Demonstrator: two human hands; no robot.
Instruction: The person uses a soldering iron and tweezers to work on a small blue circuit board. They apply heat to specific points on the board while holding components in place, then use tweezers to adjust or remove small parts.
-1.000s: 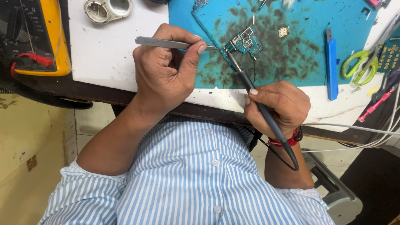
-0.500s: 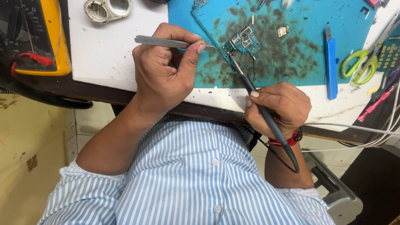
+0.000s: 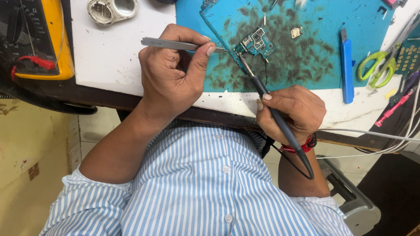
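Note:
My left hand (image 3: 175, 74) grips silver tweezers (image 3: 168, 43) whose tips press on the edge of a small blue circuit board (image 3: 258, 43). The board lies on a stained blue work mat (image 3: 306, 65). My right hand (image 3: 291, 111) holds a black soldering iron (image 3: 280, 120) like a pen. Its metal tip touches the board's lower left corner. The iron's cable runs back past my right wrist, over my striped shirt.
A yellow multimeter (image 3: 35, 39) with a red probe sits at the far left. A round white tape holder (image 3: 109, 8) lies at the top. A blue utility knife (image 3: 347, 65), green-handled scissors (image 3: 376, 65), a small metal part (image 3: 296, 31) and white cables (image 3: 385, 135) lie to the right.

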